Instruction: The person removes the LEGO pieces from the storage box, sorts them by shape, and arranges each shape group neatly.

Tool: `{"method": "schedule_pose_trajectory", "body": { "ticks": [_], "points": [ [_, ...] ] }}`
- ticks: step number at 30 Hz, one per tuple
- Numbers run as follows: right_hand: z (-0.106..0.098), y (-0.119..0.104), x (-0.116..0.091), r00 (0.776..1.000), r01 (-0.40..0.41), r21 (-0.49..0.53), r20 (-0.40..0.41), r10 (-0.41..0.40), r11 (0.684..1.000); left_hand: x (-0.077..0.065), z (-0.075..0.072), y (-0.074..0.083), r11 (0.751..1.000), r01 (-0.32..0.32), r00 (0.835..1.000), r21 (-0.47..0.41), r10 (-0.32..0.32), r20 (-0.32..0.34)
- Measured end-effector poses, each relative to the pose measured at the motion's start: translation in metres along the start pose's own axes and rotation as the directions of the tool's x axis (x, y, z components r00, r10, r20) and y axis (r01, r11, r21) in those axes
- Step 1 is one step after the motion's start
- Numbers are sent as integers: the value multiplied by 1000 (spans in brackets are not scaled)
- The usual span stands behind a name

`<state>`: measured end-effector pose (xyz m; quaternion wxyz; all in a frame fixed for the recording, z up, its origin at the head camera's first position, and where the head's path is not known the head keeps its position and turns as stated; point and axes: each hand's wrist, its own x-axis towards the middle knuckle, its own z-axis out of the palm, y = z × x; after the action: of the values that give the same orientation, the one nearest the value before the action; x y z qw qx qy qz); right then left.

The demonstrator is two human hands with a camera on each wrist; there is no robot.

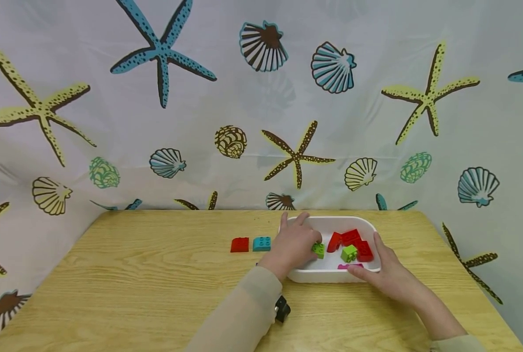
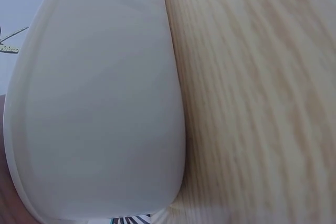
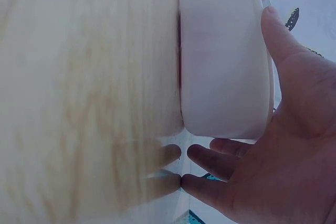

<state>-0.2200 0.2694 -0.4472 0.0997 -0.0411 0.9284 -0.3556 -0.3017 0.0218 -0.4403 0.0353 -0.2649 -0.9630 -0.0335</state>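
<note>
A white plastic tub (image 1: 327, 276) holds several toy building bricks. My left hand (image 1: 292, 243) reaches over its left end, its curled index finger and thumb side at a green brick (image 1: 318, 250); the thumb is hidden. At the tub's right end, my right hand (image 1: 393, 274) grips the corner, thumb on the near rim and fingers round the end wall. The right wrist view shows that hand (image 3: 294, 129) with its lower fingertips close to the table. Inside the tub lie red bricks (image 1: 351, 237), another green brick (image 1: 349, 253) and a pink piece (image 1: 344, 267).
Left of the tub, a red brick (image 1: 240, 245) and a blue brick (image 1: 261, 244) sit on the wooden table (image 1: 156, 283). A dark piece partly shows beside my left wrist. Behind the table hangs a curtain (image 1: 226, 107) with shells and starfish.
</note>
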Motion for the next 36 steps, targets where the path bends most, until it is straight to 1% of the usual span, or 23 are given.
{"method": "schedule_pose_trajectory", "body": {
  "ticks": [3, 5, 7, 11, 14, 15, 17, 19, 22, 27, 36],
  "points": [
    [0, 0, 0, 1000, 0, -5, 1, 0, 1000, 0, -1, 0, 1000, 2, 1000, 4, -2, -3],
    [0, 0, 0, 1000, -2, -3, 1, 2, 1000, 0, -2, 0, 1000, 4, 1000, -9, -4, -6],
    [0, 0, 1, 1000, -1, -1, 2, 1, 1000, 0, -2, -1, 999, 5, 1000, -35, -6, -10],
    [1, 1, 2, 1000, -2, -3, 4, 2, 1000, -1, -5, -3, 993, 5, 1000, -115, -8, -21],
    [0, 1, 2, 1000, -8, -1, 6, 8, 1000, -1, -12, -5, 984, 5, 999, -175, -13, -44],
    [0, 1, 2, 1000, -10, -1, 7, 10, 1000, -2, -14, -5, 983, 2, 998, -183, -12, -55],
    [0, 1, 2, 1000, -11, 0, 9, 11, 1000, -4, -20, -7, 982, -5, 997, -188, -10, -80],
    [0, 0, 2, 1000, -13, -1, 11, 13, 1000, -6, -25, -8, 985, -20, 994, -170, 1, -110],
    [0, 0, 1, 1000, -16, -8, 11, 16, 1000, -11, -33, -11, 987, -37, 989, -155, 14, -147],
    [1, 0, 1, 1000, -22, -10, 7, 22, 1000, -24, -44, -18, 980, -41, 983, -197, 4, -184],
    [2, 2, 1, 1000, -11, -14, 7, 11, 1000, -55, -55, -39, 965, -27, 974, -260, -34, -225]
  ]
}}
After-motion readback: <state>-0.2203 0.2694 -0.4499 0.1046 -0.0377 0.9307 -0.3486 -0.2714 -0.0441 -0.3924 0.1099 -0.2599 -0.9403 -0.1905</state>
